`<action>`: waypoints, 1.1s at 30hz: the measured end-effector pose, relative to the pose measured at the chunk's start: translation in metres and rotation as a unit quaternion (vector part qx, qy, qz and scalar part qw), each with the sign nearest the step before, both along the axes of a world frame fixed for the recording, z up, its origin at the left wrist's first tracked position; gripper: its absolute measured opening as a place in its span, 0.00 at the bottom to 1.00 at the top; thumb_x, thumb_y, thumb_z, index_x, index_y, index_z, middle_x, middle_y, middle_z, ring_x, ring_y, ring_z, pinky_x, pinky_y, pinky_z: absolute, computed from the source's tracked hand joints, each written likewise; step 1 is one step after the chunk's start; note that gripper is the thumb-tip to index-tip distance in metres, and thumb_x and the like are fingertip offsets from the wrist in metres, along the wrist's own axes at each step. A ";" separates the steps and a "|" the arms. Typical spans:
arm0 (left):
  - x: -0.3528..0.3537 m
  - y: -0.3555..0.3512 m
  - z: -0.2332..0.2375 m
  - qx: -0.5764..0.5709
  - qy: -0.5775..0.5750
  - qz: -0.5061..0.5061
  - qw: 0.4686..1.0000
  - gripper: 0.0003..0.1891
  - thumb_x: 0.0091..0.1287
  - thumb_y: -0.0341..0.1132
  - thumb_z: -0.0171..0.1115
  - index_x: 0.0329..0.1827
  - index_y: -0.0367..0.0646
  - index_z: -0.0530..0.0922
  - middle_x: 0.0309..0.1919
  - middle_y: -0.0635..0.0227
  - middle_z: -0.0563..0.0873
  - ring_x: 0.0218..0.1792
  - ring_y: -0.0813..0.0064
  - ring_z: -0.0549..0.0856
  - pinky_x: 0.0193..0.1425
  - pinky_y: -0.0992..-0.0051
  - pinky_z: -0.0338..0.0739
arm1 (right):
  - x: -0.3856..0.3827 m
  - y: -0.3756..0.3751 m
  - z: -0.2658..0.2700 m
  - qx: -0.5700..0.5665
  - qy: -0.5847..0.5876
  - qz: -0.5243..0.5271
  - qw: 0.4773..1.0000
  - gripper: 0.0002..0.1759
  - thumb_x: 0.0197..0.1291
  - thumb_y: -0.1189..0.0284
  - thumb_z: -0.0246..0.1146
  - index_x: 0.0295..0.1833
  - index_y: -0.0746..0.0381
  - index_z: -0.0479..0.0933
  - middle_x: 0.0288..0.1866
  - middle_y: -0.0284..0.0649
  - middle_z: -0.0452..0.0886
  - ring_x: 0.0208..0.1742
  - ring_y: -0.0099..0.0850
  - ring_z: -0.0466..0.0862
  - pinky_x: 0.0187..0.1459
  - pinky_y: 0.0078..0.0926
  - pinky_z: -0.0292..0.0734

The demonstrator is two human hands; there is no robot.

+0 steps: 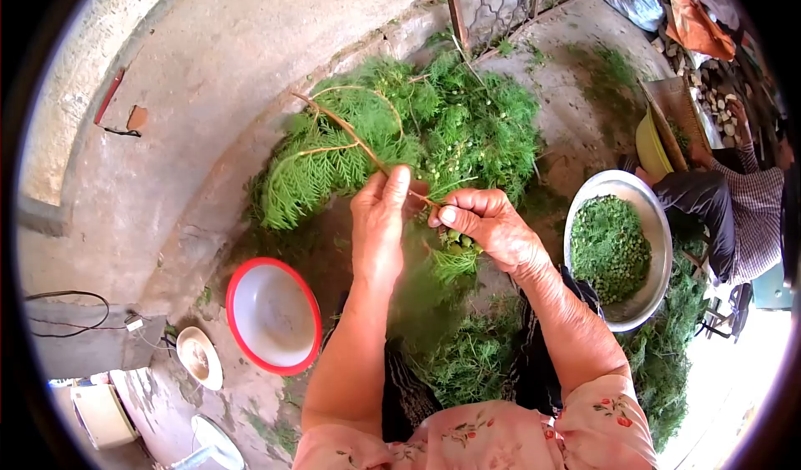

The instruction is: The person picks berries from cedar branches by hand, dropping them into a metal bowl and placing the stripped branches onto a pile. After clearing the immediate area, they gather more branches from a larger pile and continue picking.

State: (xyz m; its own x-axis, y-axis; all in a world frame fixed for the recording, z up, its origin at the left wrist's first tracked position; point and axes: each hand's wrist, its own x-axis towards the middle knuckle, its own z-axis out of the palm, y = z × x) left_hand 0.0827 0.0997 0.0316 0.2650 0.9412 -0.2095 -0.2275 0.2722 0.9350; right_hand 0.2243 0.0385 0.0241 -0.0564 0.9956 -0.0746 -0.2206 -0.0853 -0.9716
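Observation:
A brown branch [355,139] with feathery green leaves slants between my two hands, its bare upper end reaching up to the left. My left hand [381,220] is closed round its middle. My right hand [488,224] pinches the thin lower part of the same branch, with a leafy sprig [455,261] hanging just below the fingers. Behind the hands lies a large heap of green branches [484,120]. More cut greenery [471,353] rests on the ground between my legs.
To the left stand a red-rimmed white basin [315,303] and a small dish [214,374]. A metal basin [580,220] at the right holds green bits [609,245]. Beyond it, another person [755,211] sits near a yellow bowl [651,146]. A wire fence [501,7] stands at the top.

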 end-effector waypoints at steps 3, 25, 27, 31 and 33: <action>0.000 0.002 -0.007 -0.003 0.028 -0.030 0.999 0.22 0.61 0.49 0.61 0.41 0.36 0.74 0.32 0.67 0.79 0.34 0.79 0.74 0.43 0.75 0.67 | -0.005 0.001 0.003 -0.020 0.034 -0.030 0.999 0.11 0.59 0.67 0.62 0.38 0.65 0.80 0.32 0.32 0.81 0.36 0.20 0.75 0.45 0.21 0.69; -0.002 -0.001 -0.002 0.344 0.217 -0.100 0.908 0.06 0.62 0.22 0.53 0.41 0.36 0.76 0.44 0.67 0.76 0.36 0.77 0.77 0.43 0.80 0.73 | -0.003 0.001 0.001 -0.116 0.224 -0.008 0.968 0.18 0.58 0.59 0.61 0.36 0.66 0.78 0.28 0.37 0.79 0.29 0.26 0.78 0.31 0.25 0.77; -0.004 -0.003 0.010 0.314 0.201 -0.146 0.916 0.06 0.61 0.21 0.54 0.40 0.36 0.76 0.42 0.66 0.77 0.36 0.75 0.78 0.44 0.78 0.74 | 0.002 0.000 0.004 -0.142 0.234 0.003 0.962 0.18 0.57 0.60 0.62 0.37 0.67 0.78 0.32 0.37 0.78 0.32 0.27 0.77 0.36 0.28 0.75; -0.011 0.002 0.001 0.396 0.259 -0.145 0.869 0.06 0.61 0.24 0.56 0.40 0.36 0.75 0.36 0.63 0.79 0.32 0.71 0.79 0.37 0.76 0.74 | 0.006 0.002 0.003 -0.107 0.148 -0.021 0.983 0.18 0.55 0.60 0.64 0.36 0.67 0.77 0.29 0.37 0.78 0.27 0.27 0.77 0.31 0.26 0.75; -0.012 0.001 0.002 0.403 0.297 -0.123 0.857 0.06 0.59 0.26 0.60 0.39 0.36 0.76 0.32 0.63 0.79 0.31 0.71 0.79 0.36 0.76 0.73 | 0.008 0.006 0.000 -0.087 0.112 -0.017 0.990 0.18 0.55 0.59 0.64 0.35 0.66 0.76 0.24 0.37 0.77 0.24 0.26 0.77 0.27 0.23 0.75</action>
